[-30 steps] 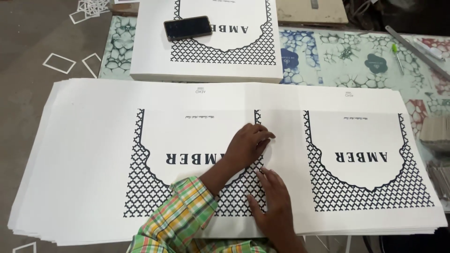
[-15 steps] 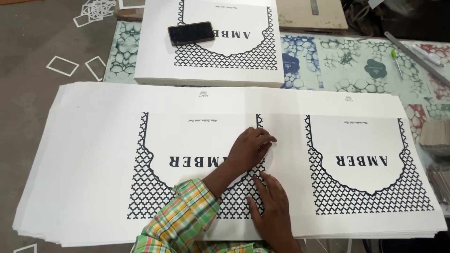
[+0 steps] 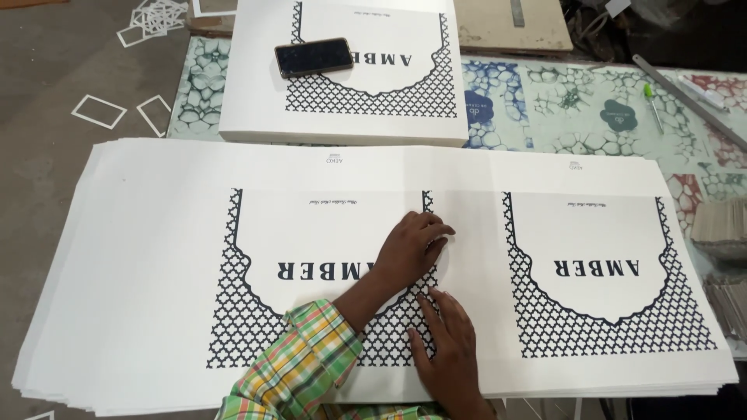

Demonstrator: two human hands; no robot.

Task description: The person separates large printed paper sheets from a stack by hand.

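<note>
A thick stack of large white printed sheets [image 3: 156, 233] lies in front of me, each sheet bearing two black lattice panels with arched tops. My left hand [image 3: 411, 250], in a plaid sleeve, rests on the top sheet at the right edge of the left panel [image 3: 249, 311]. Its fingers are curled down, and what lies under the fingertips is hidden. Just below it my right hand [image 3: 445, 342] lies flat with its fingers spread, pressing the sheet between the two panels. The right panel [image 3: 607, 311] is untouched.
A smaller stack of cut printed sheets [image 3: 342, 117] sits behind, with a black phone [image 3: 313, 57] on it. A metal ruler [image 3: 685, 93] and a green pen [image 3: 652, 105] lie at the far right. White paper offcuts [image 3: 117, 113] litter the floor at left. Grey card stacks [image 3: 720, 229] stand at the right edge.
My left hand's fingers have stretched slightly rightward along the panel's edge. My right hand has stayed flat just below it. The view has tilted down a little.
</note>
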